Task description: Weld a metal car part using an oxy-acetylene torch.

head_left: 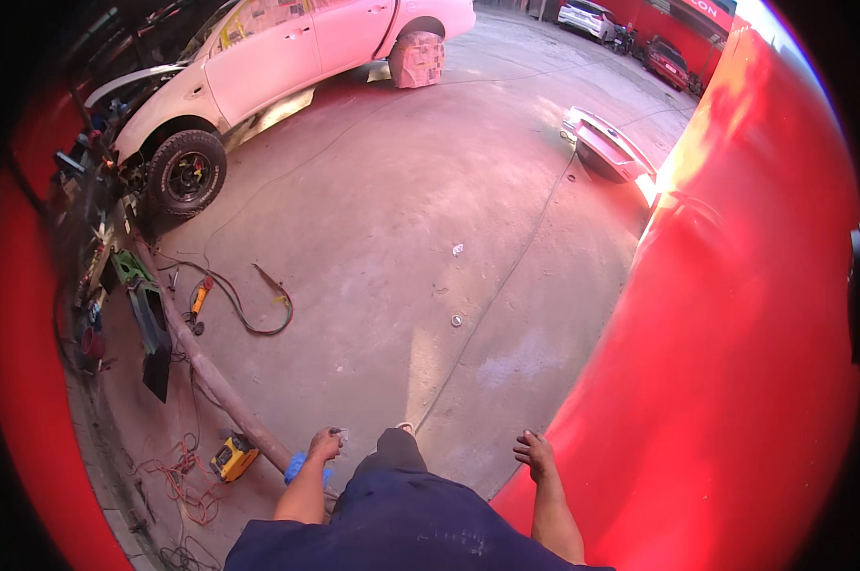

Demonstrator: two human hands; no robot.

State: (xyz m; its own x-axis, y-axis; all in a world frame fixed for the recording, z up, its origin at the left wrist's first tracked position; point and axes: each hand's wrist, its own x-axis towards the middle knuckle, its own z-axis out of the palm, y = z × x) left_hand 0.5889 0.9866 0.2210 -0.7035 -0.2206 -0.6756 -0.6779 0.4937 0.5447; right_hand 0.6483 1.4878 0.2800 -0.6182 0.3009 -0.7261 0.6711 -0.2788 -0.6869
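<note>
My left hand point(326, 443) hangs low in front of my left side, its fingers closed. A small pale bit shows at its fingertips, too small to name. Behind that forearm lies a blue crumpled thing point(302, 468) close to a long pole point(223, 388), partly hidden by the arm. My right hand point(535, 453) is out to the right, fingers apart and nothing seen in them, near the red wall point(677, 419). Between my hands a shoe tip point(406, 427) shows on the concrete floor.
A pale pickup point(287, 57) with masked windows stands far left. A loose vehicle panel point(609, 147) lies far right. A cord point(506, 278) crosses the floor ahead. At left are a hose point(249, 326), a yellow box-shaped device point(234, 458) and tangled orange cord point(190, 490).
</note>
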